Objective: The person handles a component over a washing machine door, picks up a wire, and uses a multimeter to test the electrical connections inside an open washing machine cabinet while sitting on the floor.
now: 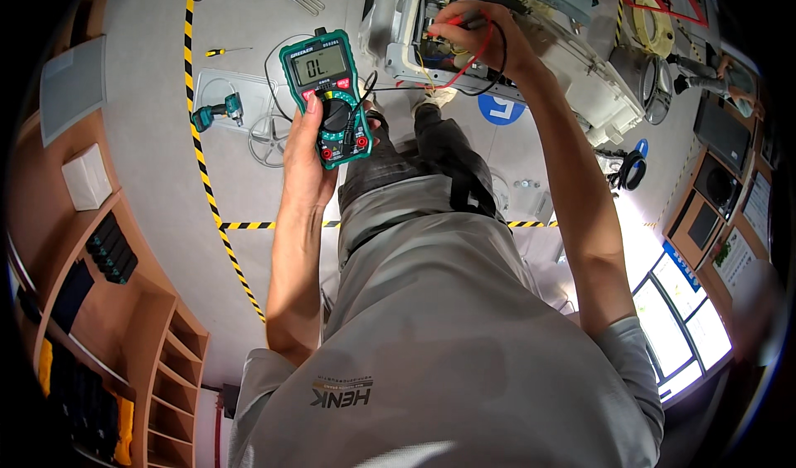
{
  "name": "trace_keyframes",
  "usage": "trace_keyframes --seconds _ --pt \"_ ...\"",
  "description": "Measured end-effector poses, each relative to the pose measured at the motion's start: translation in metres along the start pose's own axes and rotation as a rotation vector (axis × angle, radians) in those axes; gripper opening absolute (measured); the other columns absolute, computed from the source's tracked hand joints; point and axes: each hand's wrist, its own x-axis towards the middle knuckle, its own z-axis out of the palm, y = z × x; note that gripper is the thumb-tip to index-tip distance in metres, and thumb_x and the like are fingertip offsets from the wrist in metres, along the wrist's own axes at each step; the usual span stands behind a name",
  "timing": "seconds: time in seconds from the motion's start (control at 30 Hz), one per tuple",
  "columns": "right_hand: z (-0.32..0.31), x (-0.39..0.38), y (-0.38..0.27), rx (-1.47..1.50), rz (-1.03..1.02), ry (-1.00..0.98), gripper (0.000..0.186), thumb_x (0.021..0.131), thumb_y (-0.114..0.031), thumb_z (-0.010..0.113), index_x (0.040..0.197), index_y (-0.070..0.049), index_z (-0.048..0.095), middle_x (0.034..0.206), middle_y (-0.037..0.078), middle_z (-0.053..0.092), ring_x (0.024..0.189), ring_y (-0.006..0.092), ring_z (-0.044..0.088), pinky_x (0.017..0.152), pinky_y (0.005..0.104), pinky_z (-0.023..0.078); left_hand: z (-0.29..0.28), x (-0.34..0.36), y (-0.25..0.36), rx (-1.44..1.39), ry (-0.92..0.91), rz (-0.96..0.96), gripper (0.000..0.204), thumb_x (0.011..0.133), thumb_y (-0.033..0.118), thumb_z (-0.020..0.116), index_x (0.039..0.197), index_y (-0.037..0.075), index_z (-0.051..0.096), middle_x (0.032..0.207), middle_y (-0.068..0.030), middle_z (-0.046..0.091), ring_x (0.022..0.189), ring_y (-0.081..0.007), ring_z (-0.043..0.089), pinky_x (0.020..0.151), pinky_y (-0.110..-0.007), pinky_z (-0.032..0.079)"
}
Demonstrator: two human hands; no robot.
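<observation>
My left hand [308, 149] is closed round a green and black digital multimeter [335, 113], its lit display facing up and the thumb near the buttons by the dial. Black and red leads run from the meter's side over to my right hand [489, 30]. That hand pinches the test probes [466, 20], one red and one black, at the opening of a white-framed appliance [401, 49] lying in front of me. Wires show inside the opening below the fingers. Whether the probe tips touch anything there, I cannot make out.
A teal cordless drill [219, 111] rests on a clear tray at the left, with a screwdriver [225, 52] beyond it. A pulley wheel [269, 141] lies nearby. Yellow-black tape [199, 153] marks the floor. Wooden shelves [157, 335] stand at left; another person [721, 82] is at far right.
</observation>
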Motion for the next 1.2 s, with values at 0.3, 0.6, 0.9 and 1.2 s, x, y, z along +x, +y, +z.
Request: trace_keyframes --seconds 0.3,0.6,0.9,1.2 --pt "0.003 -0.002 0.0 -0.041 -0.007 0.017 0.006 0.082 -0.009 0.069 0.084 -0.004 0.07 0.082 0.002 0.068 0.069 0.0078 0.061 0.067 0.0198 0.046 0.001 0.002 -0.001 0.009 -0.01 -0.01 0.048 0.1 0.044 0.043 0.128 0.005 0.047 0.107 -0.017 0.064 0.091 -0.0285 0.068 0.074 -0.04 0.058" --pt "0.007 -0.005 -0.002 -0.16 -0.044 0.071 0.011 0.08 -0.013 0.072 0.085 -0.004 0.069 0.081 0.003 0.067 0.07 0.0109 0.062 0.067 0.0232 0.049 0.004 0.003 -0.003 0.011 -0.01 -0.019 0.048 0.1 0.044 0.042 0.127 0.005 0.047 0.107 -0.0173 0.064 0.091 -0.0283 0.068 0.073 -0.04 0.058" --pt "0.011 -0.008 -0.002 -0.082 0.04 0.142 0.015 0.078 -0.016 0.076 0.087 -0.005 0.07 0.079 0.009 0.068 0.07 0.0169 0.064 0.068 0.0268 0.05 0.004 0.003 -0.003 0.007 -0.013 -0.016 0.048 0.1 0.044 0.043 0.128 0.005 0.046 0.107 -0.0184 0.064 0.09 -0.0298 0.068 0.073 -0.04 0.058" --pt "0.009 -0.007 -0.009 -0.151 0.182 0.132 0.019 0.083 -0.019 0.068 0.092 -0.003 0.07 0.081 0.007 0.068 0.072 0.014 0.064 0.068 0.0262 0.051 0.001 0.003 -0.006 0.01 -0.006 -0.021 0.05 0.099 0.046 0.044 0.128 0.006 0.046 0.106 -0.0192 0.064 0.09 -0.0306 0.068 0.074 -0.042 0.059"
